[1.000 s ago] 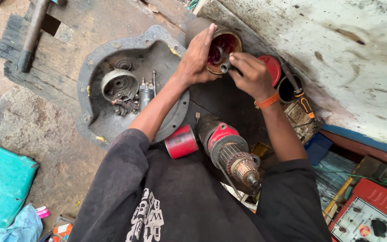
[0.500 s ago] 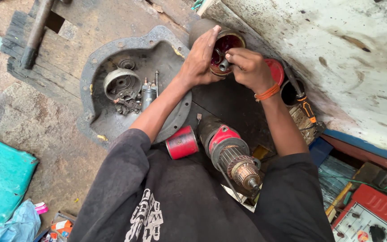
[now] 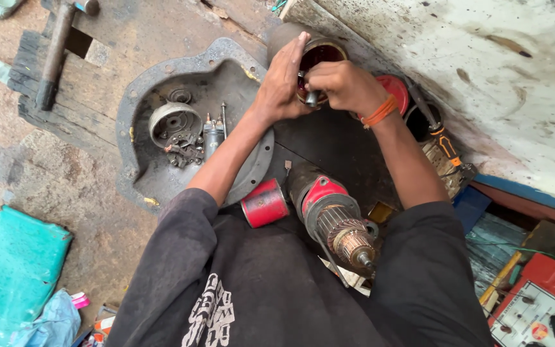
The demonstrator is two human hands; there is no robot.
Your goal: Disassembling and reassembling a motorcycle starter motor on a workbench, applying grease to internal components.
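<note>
Gripping from both sides, the two hands meet over a round motor housing (image 3: 321, 54) with a dark red inside, which stands at the upper middle of the frame against a stained white surface (image 3: 483, 83). The left hand (image 3: 282, 80) lies flat along the housing's left wall, fingers stretched up over its rim. The right hand (image 3: 338, 83), an orange band (image 3: 380, 111) on its wrist, is closed in a narrow pinch around a small dark metal piece (image 3: 311, 97) at the housing's mouth — what the piece is I cannot tell, as the fingers cover most of it.

Left of the hands a grey cast cover plate (image 3: 162, 77) lies face up, holding a small ring-shaped part (image 3: 173, 122) and loose bits. Below the forearms, in the middle of the frame, a red cylinder (image 3: 264, 203) lies just beside a motor armature (image 3: 338, 218) with copper windings. A hammer (image 3: 56, 54) rests on dark wood at the upper left, a teal cloth (image 3: 11, 273) sits at the lower left, and a red meter (image 3: 541, 308) fills the lower right corner.
</note>
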